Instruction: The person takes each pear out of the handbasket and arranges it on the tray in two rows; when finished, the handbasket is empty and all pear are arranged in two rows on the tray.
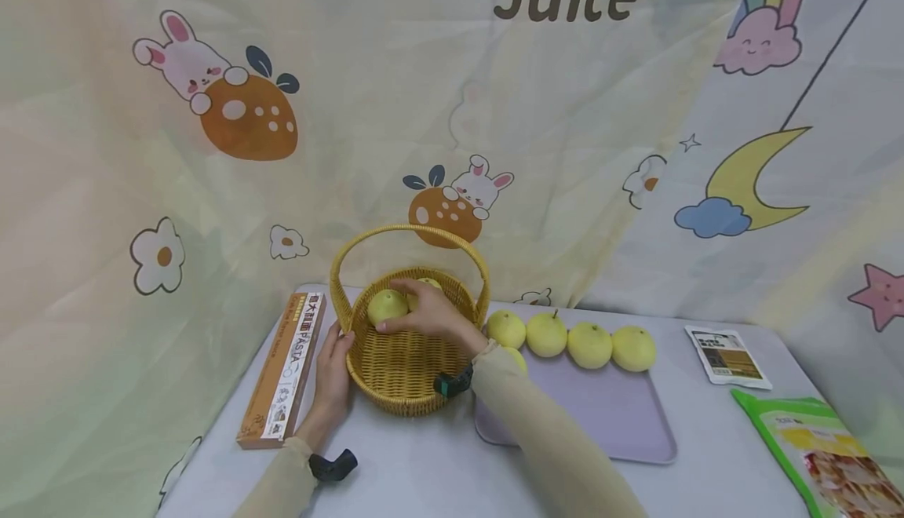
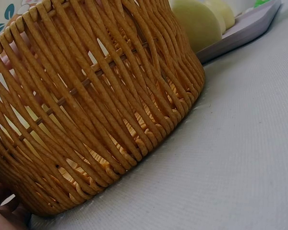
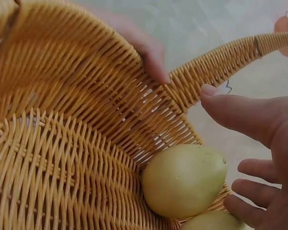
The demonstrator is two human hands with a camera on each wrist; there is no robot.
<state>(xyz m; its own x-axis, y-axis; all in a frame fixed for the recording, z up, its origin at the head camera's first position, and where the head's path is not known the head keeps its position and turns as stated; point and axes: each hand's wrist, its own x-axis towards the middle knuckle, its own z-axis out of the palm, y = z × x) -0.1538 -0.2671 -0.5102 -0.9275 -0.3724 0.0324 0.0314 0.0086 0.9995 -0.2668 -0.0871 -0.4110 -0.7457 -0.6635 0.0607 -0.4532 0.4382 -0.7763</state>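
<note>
A yellow wicker basket [image 1: 402,373] with a tall arched handle stands at the middle of the table. My left hand [image 1: 333,373] holds its left side, thumb at the rim beside the handle's foot; that thumb also shows at the rim in the right wrist view. Inside lie two pale yellow-green pears, one pear [image 3: 182,179] against the wall and a second pear [image 3: 213,222] partly out of frame. Over them reaches my right hand [image 1: 432,310], thumb and fingers spread. Its thumb stands apart from the pears and its fingertips are close to the second one.
Right of the basket is a lilac tray [image 1: 600,424] with several pears [image 1: 590,344] along its back edge, one partly hidden by my right sleeve. A long pasta box [image 1: 282,377] lies at left. A white packet [image 1: 727,357] and a green-edged bag [image 1: 826,447] lie at right.
</note>
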